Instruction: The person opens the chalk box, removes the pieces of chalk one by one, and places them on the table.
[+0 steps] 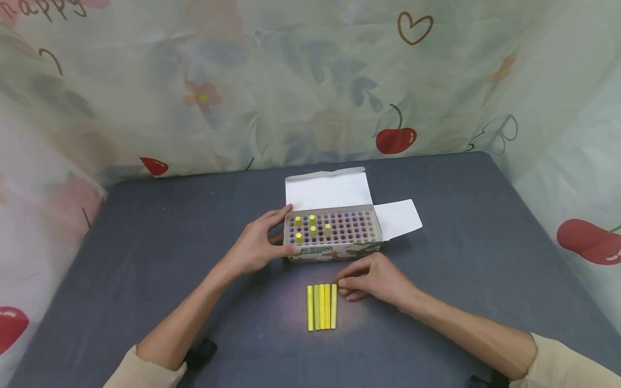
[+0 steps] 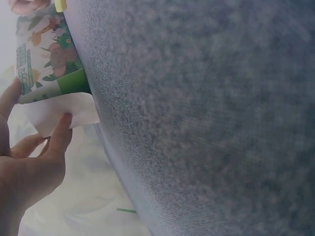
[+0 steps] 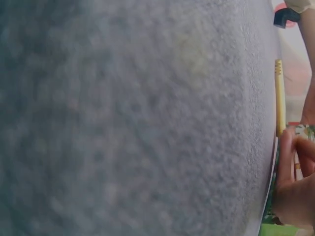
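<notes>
An open box [image 1: 335,253] with a printed front stands on the table, its inner panel full of small holes. Several yellow sticks, like chalk or crayons, stand upright in holes on its left half. My left hand [image 1: 257,242] grips the box's left end, thumb at the front and fingers at the side and back. In front of the box, several yellow sticks [image 1: 322,307] lie side by side in a row. My right hand [image 1: 375,277] pinches the upper end of the rightmost yellow stick [image 1: 333,312], which lies in line with the others.
The box's white lid [image 1: 327,191] is folded back, and a white side flap [image 1: 399,218] sticks out to the right. A dark grey cloth covers the table [image 1: 461,226]. Behind it hangs a patterned curtain [image 1: 301,81].
</notes>
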Tool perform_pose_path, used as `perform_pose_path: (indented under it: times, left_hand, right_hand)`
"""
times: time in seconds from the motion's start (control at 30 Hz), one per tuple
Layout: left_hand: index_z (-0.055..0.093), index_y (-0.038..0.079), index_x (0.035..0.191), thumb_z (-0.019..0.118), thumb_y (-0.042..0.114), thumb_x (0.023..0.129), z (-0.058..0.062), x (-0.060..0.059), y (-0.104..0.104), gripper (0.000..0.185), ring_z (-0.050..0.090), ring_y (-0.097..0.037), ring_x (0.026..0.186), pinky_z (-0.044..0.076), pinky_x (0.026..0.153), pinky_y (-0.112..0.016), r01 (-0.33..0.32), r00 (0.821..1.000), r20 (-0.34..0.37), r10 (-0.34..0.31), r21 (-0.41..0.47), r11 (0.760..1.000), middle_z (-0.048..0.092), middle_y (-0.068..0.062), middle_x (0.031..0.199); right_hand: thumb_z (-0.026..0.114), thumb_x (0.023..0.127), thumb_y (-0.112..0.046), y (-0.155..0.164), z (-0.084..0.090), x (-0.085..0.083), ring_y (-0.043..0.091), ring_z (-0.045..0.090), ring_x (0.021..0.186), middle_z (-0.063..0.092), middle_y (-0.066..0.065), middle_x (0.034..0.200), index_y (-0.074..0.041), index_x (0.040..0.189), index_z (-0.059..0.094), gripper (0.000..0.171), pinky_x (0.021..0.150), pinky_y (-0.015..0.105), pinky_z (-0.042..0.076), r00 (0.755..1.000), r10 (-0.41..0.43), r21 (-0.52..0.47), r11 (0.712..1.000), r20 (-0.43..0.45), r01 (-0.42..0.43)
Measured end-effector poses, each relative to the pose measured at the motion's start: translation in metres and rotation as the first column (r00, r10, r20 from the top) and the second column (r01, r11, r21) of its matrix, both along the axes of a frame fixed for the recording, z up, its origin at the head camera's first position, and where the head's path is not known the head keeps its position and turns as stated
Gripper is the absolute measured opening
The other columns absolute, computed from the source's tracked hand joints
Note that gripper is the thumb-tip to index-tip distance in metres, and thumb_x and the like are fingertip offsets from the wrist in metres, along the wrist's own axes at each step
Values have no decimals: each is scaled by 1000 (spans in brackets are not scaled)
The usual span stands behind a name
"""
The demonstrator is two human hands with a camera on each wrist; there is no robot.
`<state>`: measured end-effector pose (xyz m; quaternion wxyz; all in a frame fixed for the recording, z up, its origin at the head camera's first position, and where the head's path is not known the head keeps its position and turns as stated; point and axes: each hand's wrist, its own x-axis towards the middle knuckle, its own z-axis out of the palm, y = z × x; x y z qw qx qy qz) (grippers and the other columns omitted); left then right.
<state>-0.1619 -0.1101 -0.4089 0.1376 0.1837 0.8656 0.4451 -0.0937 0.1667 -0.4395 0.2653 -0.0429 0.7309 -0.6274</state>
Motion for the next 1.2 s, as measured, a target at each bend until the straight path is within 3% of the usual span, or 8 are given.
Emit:
perform_pose_path:
  times: [0.33,0.63,0.87,1.2]
  left_hand:
    - [29,22,158,82,16,84,-1,0,0,92,55,-39,125,58,91,-37,2,1000,1,-2,13,1000,31,-15,156]
    - [28,20,158,82,14,84,-1,0,0,92,54,-39,126,57,92,-36,11,1000,9,-11,36,999,31,-15,156]
    - [27,17,158,81,12,84,-1,0,0,92,53,-37,128,56,95,-36,20,1000,8,-21,52,998,33,-15,155]
    - [27,17,158,81,12,84,-1,-1,0,92,53,-39,128,56,94,-36,28,1000,13,-29,66,997,33,-16,154]
  right_hand:
    - [74,89,-8,0,14,-6,26,73,82,73,22,96,6,105,74,22,72,45,63,990,100,-55,993,-104,-106]
    - [73,91,-8,6,38,-19,40,71,86,71,26,102,4,106,73,19,75,50,61,965,127,-44,989,-229,-141]
    - [72,91,-4,6,56,-30,35,71,85,72,20,99,2,107,72,18,78,53,60,949,115,-52,989,-292,-136]
    - [72,90,-3,8,69,-49,24,71,91,72,11,106,-4,110,74,20,78,38,62,918,50,12,999,-393,-49]
